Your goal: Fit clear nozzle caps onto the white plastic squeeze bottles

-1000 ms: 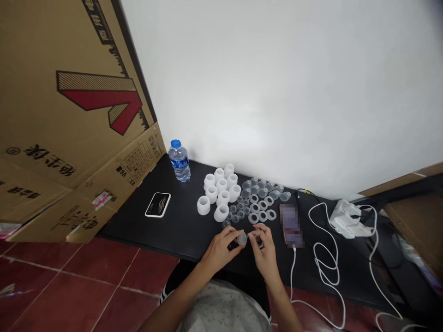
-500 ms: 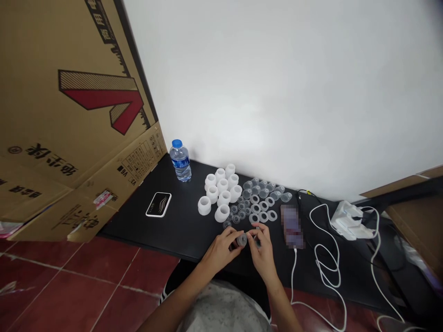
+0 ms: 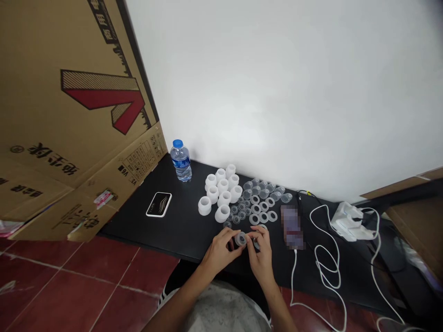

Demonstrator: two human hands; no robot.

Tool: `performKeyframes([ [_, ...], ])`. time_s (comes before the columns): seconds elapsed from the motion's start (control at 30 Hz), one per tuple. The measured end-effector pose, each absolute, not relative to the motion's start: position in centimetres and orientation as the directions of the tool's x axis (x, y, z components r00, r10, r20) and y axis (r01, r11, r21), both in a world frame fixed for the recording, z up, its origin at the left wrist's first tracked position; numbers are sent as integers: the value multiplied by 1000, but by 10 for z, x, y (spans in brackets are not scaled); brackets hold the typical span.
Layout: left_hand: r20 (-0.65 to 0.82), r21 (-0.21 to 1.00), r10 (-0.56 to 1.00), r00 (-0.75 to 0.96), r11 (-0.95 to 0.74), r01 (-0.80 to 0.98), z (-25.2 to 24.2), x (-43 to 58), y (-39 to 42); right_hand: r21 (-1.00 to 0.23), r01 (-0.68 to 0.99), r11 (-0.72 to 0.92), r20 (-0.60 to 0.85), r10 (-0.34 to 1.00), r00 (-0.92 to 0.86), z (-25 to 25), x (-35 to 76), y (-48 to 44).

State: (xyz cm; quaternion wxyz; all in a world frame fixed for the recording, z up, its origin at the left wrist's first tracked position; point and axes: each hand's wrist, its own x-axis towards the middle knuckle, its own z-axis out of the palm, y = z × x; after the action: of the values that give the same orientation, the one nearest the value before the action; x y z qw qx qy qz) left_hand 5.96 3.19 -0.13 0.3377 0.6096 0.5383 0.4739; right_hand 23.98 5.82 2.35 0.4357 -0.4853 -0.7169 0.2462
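Between the thumb and fingers of my left hand (image 3: 218,249) is a small translucent round plastic piece (image 3: 241,238), its circular face turned up. My right hand (image 3: 260,249) is closed at the right edge of that piece, thumb tip touching it. Another translucent ring-like bit (image 3: 256,243) shows among the right fingers; whether they grip it is unclear. Just beyond my hands lie several small clear round caps (image 3: 236,218) and several flat translucent rings (image 3: 263,216). Behind these are several clear teardrop-shaped pieces (image 3: 266,192). White hollow rounded pots (image 3: 223,212) stand grouped to the left.
On the black table (image 3: 187,230) are a water bottle (image 3: 181,161) and a white-rimmed black pad (image 3: 159,204). A phone (image 3: 292,228) on a white cable (image 3: 320,267) lies right, near a white power adapter (image 3: 348,221). A large cardboard box (image 3: 86,152) stands left, a white wall behind.
The held piece has tipped slightly so its round face shows more. My right fingers have shifted a little, and a ring behind them shows more. The other items stay put.
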Motion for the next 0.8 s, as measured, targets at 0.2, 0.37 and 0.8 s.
performKeyframes([
  [0.2,193,928,981,-36,-170,332,-1,60,32,-793,472,386,372,920,-127,22,241,58],
  [0.37,160,937,987,-29,-143,318,0,61,32,-808,468,358,345,931,-116,19,242,56],
  [0.8,191,943,982,2,-184,276,-3,56,34,-870,376,318,268,947,-179,27,239,64],
])
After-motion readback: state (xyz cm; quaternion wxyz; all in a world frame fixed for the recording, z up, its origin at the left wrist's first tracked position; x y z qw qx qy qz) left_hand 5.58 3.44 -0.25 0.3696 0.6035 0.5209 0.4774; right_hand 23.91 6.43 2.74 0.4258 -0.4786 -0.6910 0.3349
